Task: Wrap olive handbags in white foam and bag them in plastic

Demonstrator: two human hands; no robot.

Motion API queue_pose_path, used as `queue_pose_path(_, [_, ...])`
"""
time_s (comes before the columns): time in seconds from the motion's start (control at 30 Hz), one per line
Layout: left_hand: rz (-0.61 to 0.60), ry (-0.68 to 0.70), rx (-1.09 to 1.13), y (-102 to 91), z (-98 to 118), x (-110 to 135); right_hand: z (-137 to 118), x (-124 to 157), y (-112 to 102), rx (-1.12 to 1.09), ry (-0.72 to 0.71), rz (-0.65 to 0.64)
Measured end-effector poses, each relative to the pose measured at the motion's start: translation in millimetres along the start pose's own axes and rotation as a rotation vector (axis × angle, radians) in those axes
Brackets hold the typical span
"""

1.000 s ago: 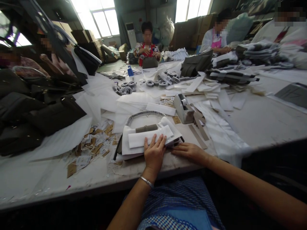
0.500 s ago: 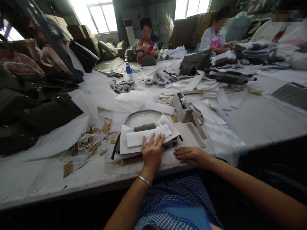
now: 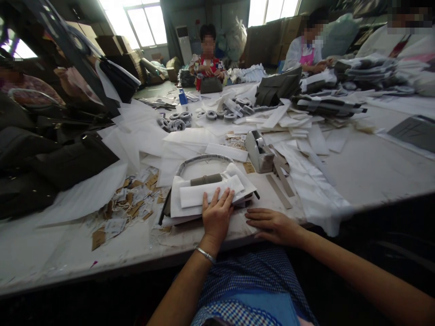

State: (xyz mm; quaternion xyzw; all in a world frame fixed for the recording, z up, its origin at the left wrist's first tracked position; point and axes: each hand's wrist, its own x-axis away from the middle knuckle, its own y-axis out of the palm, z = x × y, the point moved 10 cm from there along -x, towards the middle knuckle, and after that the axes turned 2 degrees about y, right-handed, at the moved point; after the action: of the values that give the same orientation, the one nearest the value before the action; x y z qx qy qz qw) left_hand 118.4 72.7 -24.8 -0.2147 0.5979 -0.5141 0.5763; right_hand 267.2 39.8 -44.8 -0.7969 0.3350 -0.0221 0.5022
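Observation:
A handbag (image 3: 165,209) lies on the table before me, mostly hidden by white foam sheets, its wrapped handle (image 3: 204,158) arching away from me. On top is a folded white foam strip (image 3: 193,195). My left hand (image 3: 218,213) lies flat on this strip and the foam beneath it, fingers stretched out. To the right of the bag, my right hand (image 3: 273,225) rests on the table near its front edge, fingers extended, holding nothing. Beyond the right hand stand a tape dispenser (image 3: 261,154) and some flat grey-brown strips (image 3: 279,191).
Paper tags with strings (image 3: 131,203) are heaped left of the bag. Dark bags (image 3: 68,167) pile up at the far left. Foam sheets (image 3: 306,122) and wrapped rings (image 3: 176,122) cover the table's middle. A co-worker (image 3: 208,63) sits across; others sit at both sides.
Both hands stay almost where they were; the right hand's fingers look slightly more spread. The bag has not moved. At the left, a co-worker has shifted position.

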Motion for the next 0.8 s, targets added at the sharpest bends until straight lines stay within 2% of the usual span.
queue_pose_path(0.17, [-0.024,-0.006,0.007,0.5,1,-1,3,4,2,-0.073,0.073,0.103])
queue_pose_path(0.3, [-0.030,-0.009,0.002,-0.1,1,-2,5,-1,-4,-0.105,0.108,0.171])
queue_pose_path(0.53, [-0.024,-0.010,-0.006,-1.6,1,-2,-5,-8,-15,0.017,0.057,0.262])
queue_pose_path(0.7, [-0.003,0.002,0.006,-2.1,1,-1,-3,-11,-5,0.018,0.117,0.230])
queue_pose_path(0.8, [0.007,0.005,-0.003,-2.2,1,-1,-1,-14,-1,0.063,0.090,0.229])
